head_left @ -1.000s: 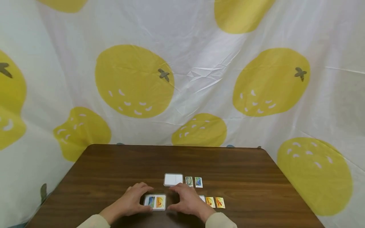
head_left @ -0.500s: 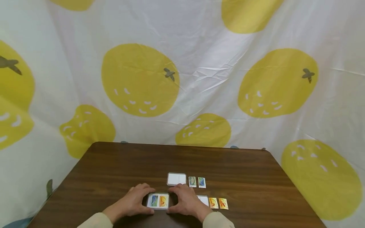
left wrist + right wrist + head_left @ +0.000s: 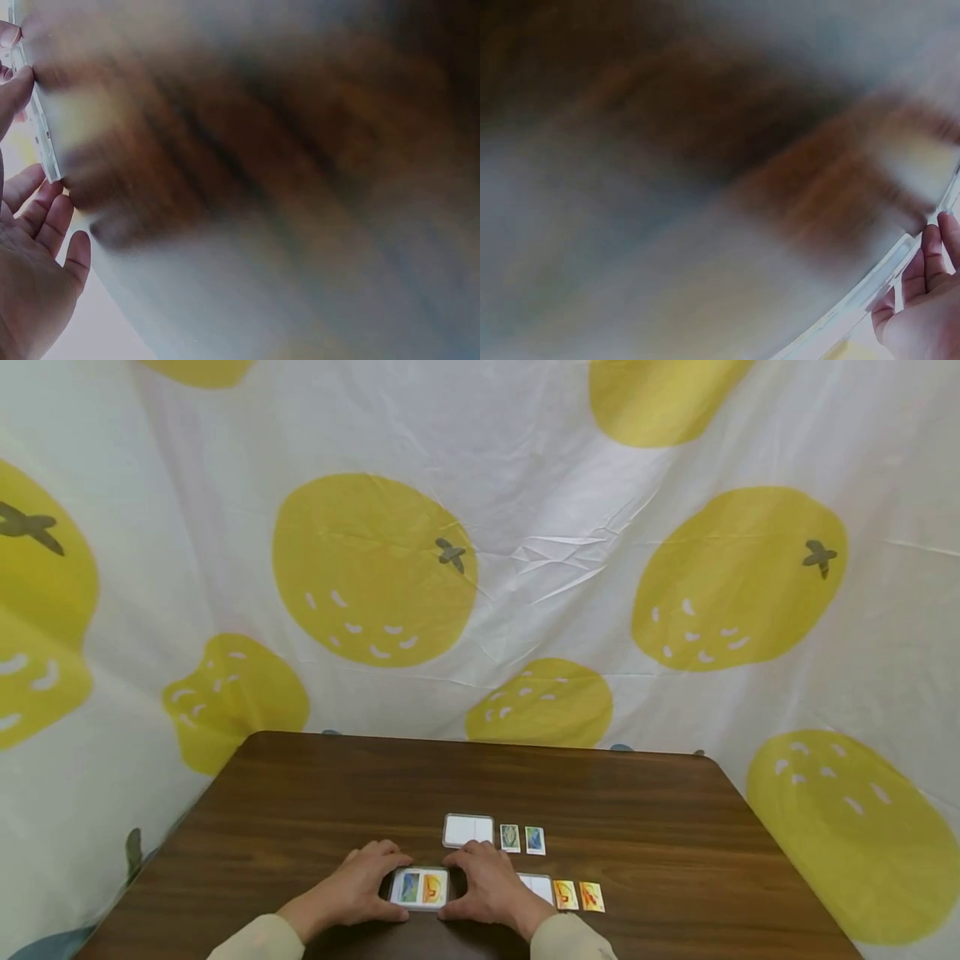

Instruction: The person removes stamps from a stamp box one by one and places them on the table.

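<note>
A flat clear case (image 3: 416, 898) with a white inside lies on the table near its front edge. Two stamp-like pictures, one blue-green (image 3: 409, 887) and one orange-yellow (image 3: 433, 888), show side by side in it. My left hand (image 3: 358, 885) holds the case's left side, thumb at the near corner and fingers at the far one. From the other side my right hand (image 3: 486, 887) grips the right corners likewise. In the left wrist view fingers (image 3: 56, 217) touch the case's clear edge (image 3: 43, 139). The right wrist view shows right fingers (image 3: 932, 255) along a clear edge.
Behind the hands lies a blank white case (image 3: 468, 831), beside a greenish picture (image 3: 510, 837) and a blue one (image 3: 535, 840). Another white case (image 3: 537, 886), partly hidden by my right hand, has two orange pictures (image 3: 566, 895) beside it. A lemon-patterned cloth (image 3: 525, 610) hangs behind the table.
My right hand has closed in from beside the case onto its right corners. The left hand stays at the left side. The whole head view has shifted slightly.
</note>
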The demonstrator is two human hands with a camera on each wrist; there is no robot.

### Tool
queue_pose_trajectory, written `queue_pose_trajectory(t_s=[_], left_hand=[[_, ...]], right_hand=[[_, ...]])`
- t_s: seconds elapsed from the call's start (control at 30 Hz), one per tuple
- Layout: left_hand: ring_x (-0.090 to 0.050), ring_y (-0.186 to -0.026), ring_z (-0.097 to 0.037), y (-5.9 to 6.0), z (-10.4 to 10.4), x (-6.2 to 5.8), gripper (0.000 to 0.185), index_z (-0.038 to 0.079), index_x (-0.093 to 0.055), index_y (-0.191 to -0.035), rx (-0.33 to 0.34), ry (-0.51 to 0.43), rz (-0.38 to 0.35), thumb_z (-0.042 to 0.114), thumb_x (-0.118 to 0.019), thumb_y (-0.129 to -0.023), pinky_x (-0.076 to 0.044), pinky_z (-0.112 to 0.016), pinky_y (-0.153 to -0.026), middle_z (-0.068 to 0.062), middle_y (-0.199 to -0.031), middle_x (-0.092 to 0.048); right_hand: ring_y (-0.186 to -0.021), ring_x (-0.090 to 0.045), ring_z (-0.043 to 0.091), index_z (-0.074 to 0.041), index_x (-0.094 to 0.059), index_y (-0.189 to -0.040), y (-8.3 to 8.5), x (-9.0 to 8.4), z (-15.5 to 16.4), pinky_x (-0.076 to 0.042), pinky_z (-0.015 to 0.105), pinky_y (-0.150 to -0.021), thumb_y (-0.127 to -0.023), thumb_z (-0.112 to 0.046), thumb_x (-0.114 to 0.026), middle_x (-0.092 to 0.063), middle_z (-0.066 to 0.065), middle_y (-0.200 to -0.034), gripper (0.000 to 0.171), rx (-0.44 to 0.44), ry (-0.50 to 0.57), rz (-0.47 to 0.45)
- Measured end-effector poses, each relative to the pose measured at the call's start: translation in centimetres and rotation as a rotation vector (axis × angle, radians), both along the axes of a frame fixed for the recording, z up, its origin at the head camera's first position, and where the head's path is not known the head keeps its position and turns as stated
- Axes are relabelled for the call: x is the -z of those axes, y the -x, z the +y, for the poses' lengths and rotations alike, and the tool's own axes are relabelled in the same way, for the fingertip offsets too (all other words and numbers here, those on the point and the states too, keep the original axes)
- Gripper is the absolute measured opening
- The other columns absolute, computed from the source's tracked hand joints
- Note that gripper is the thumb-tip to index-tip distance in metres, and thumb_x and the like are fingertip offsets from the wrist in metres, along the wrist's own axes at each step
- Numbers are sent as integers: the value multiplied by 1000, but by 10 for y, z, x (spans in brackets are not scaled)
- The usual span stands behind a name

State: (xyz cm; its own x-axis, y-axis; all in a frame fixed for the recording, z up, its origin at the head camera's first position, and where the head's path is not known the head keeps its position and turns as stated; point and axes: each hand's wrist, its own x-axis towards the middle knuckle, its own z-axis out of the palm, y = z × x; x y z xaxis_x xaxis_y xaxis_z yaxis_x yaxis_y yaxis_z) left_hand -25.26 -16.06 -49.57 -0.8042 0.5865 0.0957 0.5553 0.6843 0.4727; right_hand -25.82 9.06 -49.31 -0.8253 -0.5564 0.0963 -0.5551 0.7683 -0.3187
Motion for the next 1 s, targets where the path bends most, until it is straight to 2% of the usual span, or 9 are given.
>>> queue_pose_trajectory(t_s=[0.2, 0.57, 1.0], left_hand=[[-52, -106, -26, 1, 1, -1, 69, 3, -62, -128, 10, 3, -17, 47, -81, -79, -40, -49, -87, -6, -121, -55], [-50, -106, -25, 2, 1, -1, 67, 2, -62, -128, 18, -5, -30, 46, -79, -81, -39, -50, -88, -4, -121, -54], [-50, -103, -21, 2, 0, -1, 68, 3, -62, -128, 17, 7, -21, 47, -80, -80, -40, -44, -86, -2, -118, -54]], right_hand=[[-104, -51, 17, -21, -68, -121, 2, -1, -1, -40, 42, -89, -70, -55, -82, -58, -3, -112, 63, 2, -22, -28], [-104, -50, 17, -20, -68, -118, 3, 0, -3, -40, 41, -88, -69, -56, -81, -58, -3, -111, 63, 5, -37, -7], [-106, -50, 17, -22, -67, -119, 2, 3, -5, -39, 43, -91, -71, -58, -79, -57, -4, -114, 61, 4, -56, -20]])
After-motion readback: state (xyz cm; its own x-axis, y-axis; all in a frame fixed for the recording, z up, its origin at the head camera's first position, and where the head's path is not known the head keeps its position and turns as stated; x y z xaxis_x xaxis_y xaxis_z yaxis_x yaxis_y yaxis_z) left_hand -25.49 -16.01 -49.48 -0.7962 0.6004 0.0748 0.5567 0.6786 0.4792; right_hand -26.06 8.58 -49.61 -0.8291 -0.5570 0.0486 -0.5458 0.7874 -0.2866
